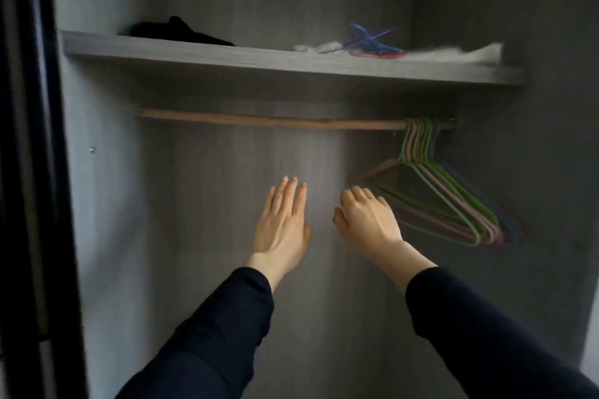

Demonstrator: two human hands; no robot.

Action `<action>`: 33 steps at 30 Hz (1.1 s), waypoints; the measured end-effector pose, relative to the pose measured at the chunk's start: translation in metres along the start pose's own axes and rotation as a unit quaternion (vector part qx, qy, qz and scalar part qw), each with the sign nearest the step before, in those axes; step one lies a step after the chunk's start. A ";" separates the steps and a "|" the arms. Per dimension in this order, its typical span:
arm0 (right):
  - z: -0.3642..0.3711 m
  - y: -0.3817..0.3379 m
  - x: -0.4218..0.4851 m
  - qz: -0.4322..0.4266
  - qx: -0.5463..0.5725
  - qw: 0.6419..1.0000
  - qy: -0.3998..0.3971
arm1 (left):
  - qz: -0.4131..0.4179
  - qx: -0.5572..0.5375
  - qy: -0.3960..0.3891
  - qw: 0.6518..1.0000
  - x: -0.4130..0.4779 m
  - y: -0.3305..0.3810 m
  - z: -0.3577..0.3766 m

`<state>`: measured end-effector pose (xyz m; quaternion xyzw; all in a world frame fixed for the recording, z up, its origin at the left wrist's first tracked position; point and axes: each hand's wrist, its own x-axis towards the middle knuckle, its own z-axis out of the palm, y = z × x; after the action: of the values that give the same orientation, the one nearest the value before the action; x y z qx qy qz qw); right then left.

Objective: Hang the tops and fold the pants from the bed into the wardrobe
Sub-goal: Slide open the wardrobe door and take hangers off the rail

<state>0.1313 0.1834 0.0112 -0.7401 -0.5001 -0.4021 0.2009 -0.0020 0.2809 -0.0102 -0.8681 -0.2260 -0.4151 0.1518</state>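
Dark sleeves (220,334) led up to two hands inside the wardrobe (227,301). The left hand (282,223) was released, fingers straight, holding nothing. The right hand (366,220) hung loosely curled, apparently empty; whether it touched the hangers (453,201) just to its right could not be told. No tops or pants were in view. The step looked like fetching a hanger. Next, the right hand would need to close on one and lift its hook off the rail (259,120) above. The shelf (259,58) sat close over that rail — little headroom — while the rail directly above both hands ran bare.
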 end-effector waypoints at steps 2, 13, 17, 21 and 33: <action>-0.003 0.040 0.016 0.003 -0.029 1.000 0.006 | -0.004 -0.009 0.017 1.000 0.039 0.026 0.012; 0.010 0.165 0.073 0.040 -0.149 0.983 -0.096 | -0.024 -0.006 0.039 0.999 0.190 0.069 0.052; 0.023 0.180 0.088 0.030 -0.195 0.973 -0.117 | -0.004 0.000 0.039 0.999 0.221 0.056 0.070; 0.034 0.188 0.100 0.000 -0.239 0.962 -0.131 | 0.006 -0.031 0.043 0.999 0.233 0.038 0.097; 0.035 0.173 0.119 0.001 -0.304 0.941 -0.148 | 0.021 -0.075 0.085 0.993 0.236 0.024 0.124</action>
<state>0.3227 0.2043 0.1031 -0.8177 -0.3768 -0.4211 -0.1096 0.2212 0.3793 0.0986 -0.8431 -0.1622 -0.4999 0.1141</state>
